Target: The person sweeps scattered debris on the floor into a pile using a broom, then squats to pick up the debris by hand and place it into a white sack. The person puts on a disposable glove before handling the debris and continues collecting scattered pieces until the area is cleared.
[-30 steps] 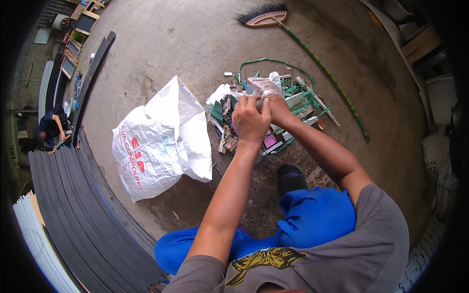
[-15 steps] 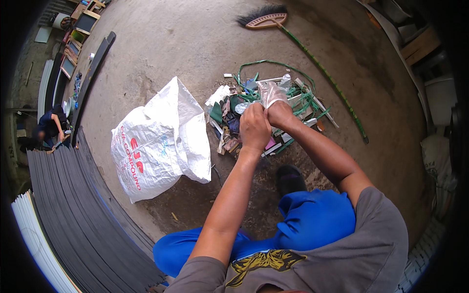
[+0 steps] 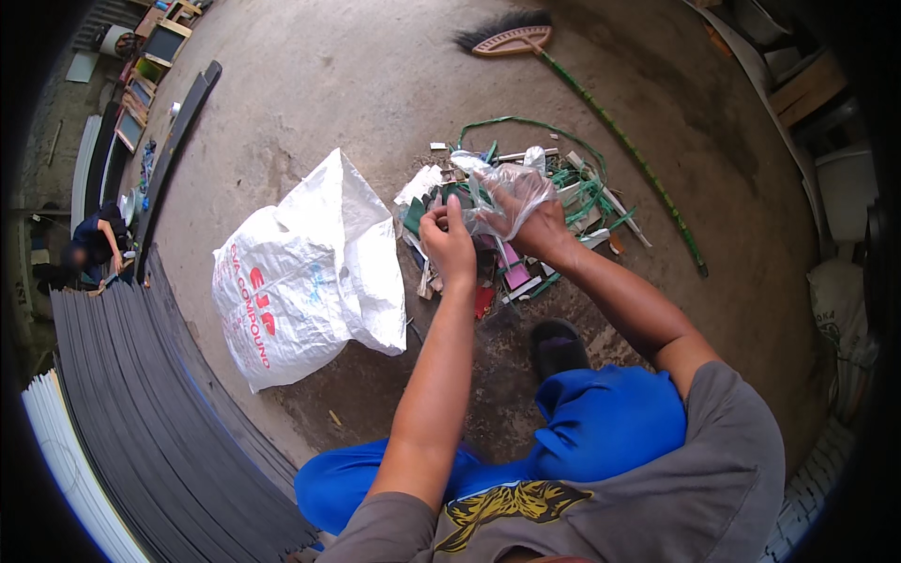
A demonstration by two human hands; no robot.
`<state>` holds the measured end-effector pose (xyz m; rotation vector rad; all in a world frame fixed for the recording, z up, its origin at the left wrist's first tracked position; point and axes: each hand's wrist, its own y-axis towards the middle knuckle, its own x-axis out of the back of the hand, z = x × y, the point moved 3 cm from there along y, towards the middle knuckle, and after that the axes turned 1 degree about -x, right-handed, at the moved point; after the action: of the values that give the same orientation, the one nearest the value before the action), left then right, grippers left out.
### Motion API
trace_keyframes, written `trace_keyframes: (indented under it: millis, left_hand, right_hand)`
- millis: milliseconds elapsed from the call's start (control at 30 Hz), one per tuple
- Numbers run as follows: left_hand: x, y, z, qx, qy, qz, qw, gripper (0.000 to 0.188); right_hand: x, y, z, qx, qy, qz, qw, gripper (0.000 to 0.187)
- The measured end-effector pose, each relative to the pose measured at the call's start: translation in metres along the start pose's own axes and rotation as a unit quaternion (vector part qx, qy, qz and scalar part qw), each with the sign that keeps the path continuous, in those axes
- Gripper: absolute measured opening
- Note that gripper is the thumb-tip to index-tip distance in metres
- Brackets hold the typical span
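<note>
A clear plastic bag [image 3: 511, 202] covers the fingers and much of my right hand [image 3: 542, 228]. Inside it the fingers look stretched out, though the plastic blurs them. My left hand [image 3: 450, 246] hovers just left of the bag, its fingers loosely bent and one digit pointing up; nothing shows in its grasp. Whether it touches the bag's edge I cannot tell. Under both hands lies a scrap pile [image 3: 593, 202] of green strapping, white strips, dark cloth and small pieces. To the left a white woven sack [image 3: 291, 281] rests on its side, its mouth toward the pile.
A broom [image 3: 511, 39] with a green handle lies beyond the pile to the right. Long dark strips [image 3: 141, 403] are stacked along the left. Another person [image 3: 105, 239] works at the far left. My shoe [image 3: 558, 345] stands just in front of the pile.
My left hand has let go of the plastic near my right wrist and moved left. The plastic around my right hand looks looser and wider, and the right fingers have spread.
</note>
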<state>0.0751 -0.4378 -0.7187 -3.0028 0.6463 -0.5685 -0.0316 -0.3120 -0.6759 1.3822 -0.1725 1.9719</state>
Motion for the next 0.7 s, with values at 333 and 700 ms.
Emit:
trace_keyframes:
  millis: [333, 700]
  left_hand:
    - [-0.029, 0.041, -0.009, 0.237, -0.336, 0.223, 0.884, 0.031]
    - [-0.024, 0.031, -0.011, 0.164, -0.345, 0.115, 0.917, 0.026]
  right_hand:
    - [-0.01, -0.011, 0.017, 0.12, 0.038, -0.026, 0.992, 0.054]
    - [-0.01, -0.011, 0.021, 0.09, 0.013, -0.066, 0.994, 0.055]
